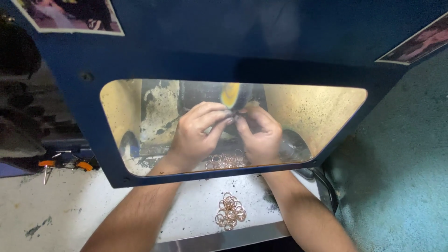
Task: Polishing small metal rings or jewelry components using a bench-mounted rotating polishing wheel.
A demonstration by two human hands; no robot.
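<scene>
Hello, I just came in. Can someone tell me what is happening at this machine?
A person reaches both hands through the window of a blue hood. The left hand and right hand meet at a spinning wheel with a yellow face, pinching something too small to make out. Copper-coloured rings lie just under the hands, and a second pile of rings sits outside on the white bench.

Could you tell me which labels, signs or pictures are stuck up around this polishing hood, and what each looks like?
Photo print: top left corner of the blue hood, white-edged rectangle, tilted, dark and pinkish image.
Photo print: hood's right edge, partly cut off, white-edged, dark reddish image.
No packages or screens show.
</scene>
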